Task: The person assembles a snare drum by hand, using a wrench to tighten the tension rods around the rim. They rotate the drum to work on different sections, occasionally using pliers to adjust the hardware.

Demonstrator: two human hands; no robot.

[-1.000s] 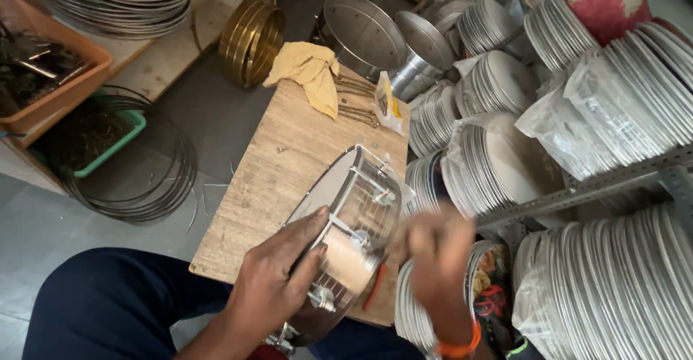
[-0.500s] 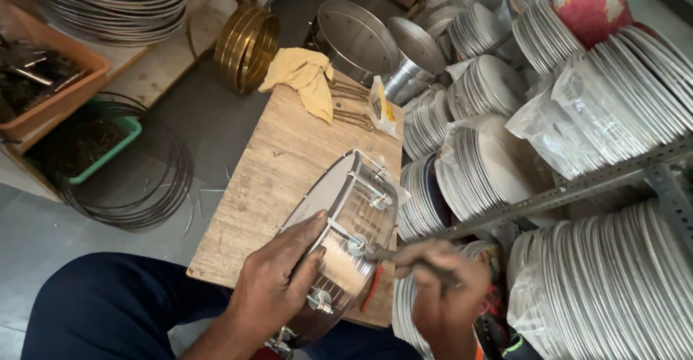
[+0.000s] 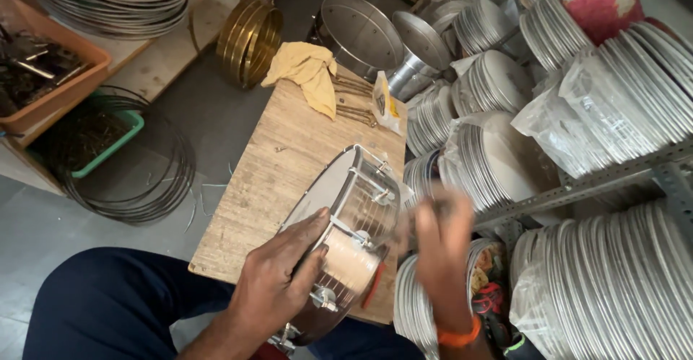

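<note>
We've got the snare drum (image 3: 345, 237) on edge at the wooden board's (image 3: 289, 165) near right edge, axis level; left hand (image 3: 278, 280) grips its shell, right hand (image 3: 440, 248) blurred, grip unclear. Stacked drum hoops (image 3: 498, 158) crowd the right.

You have a shallow metal drum (image 3: 346, 241) tipped on its edge on the wooden board (image 3: 289, 172), its pale head facing left and its shiny shell with tension rods and lugs turned toward you. A red-handled tool, perhaps a screwdriver (image 3: 373, 285), lies against its lower shell.
</note>
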